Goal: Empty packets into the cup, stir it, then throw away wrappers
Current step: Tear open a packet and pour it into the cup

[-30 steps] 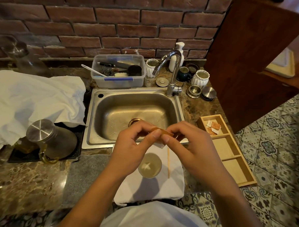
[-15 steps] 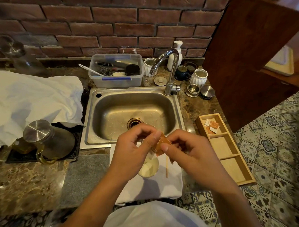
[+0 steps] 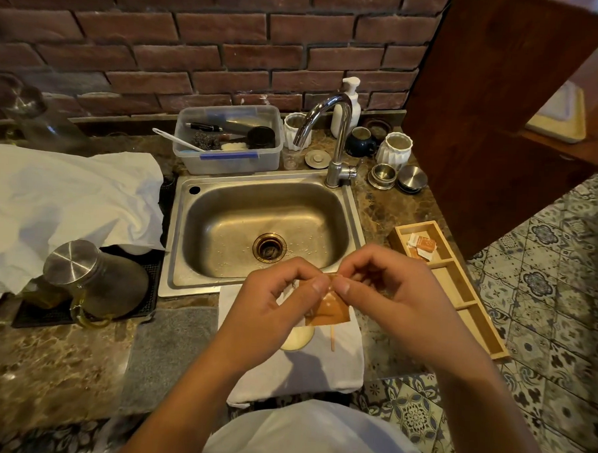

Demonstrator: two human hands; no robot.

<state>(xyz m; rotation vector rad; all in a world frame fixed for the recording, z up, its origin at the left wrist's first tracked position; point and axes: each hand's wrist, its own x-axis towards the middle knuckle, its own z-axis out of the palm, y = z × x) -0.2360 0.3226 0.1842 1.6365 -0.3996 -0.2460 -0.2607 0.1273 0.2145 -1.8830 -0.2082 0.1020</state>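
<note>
Now your orange packet (image 3: 330, 310) hangs at frame centre, its top pinched by your left hand (image 3: 273, 300) and right hand (image 3: 387, 298), just above the cup (image 3: 298, 339) on the white cloth (image 3: 339, 361), so a jerky tear could scatter powder beside the rim, though the cloth's right part lies free.

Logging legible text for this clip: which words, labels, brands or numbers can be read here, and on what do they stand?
None can be read.
Orange packet held by both hands: pale marks, too blurred to read.
Packets in the wooden tray: print too small to read.
Soap dispenser: no label visible.
Plastic container: blue clip, no text visible.
</note>
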